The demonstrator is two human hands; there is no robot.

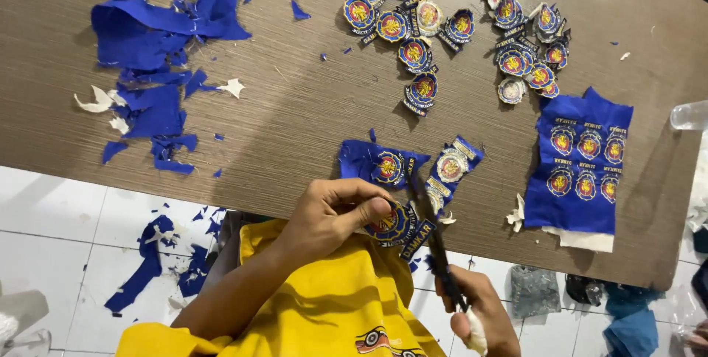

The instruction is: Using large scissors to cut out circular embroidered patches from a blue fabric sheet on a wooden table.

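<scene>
Head view: brown counter (pixel 295 106).
Left hand (pixel 332 217): pinching a round blue patch (pixel 389 226).
Right hand (pixel 479 313): closed around black scissors (pixel 435 239).

A round blue embroidered badge (pixel 389 224) (red-and-yellow centre) sits pinched in my left hand (pixel 332 217) at the worktop (pixel 295 113) edge, black scissors (pixel 436 246) against its rim.

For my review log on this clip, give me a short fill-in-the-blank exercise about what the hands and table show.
1. The left hand pinches a round embroidered patch with a ____ border.
2. The right hand holds a pair of ____.
3. The uncut sheet of patches lies to the ____ of the hands.
4. The person's sleeve is ____.

Missing words: blue; scissors; right; yellow
</scene>
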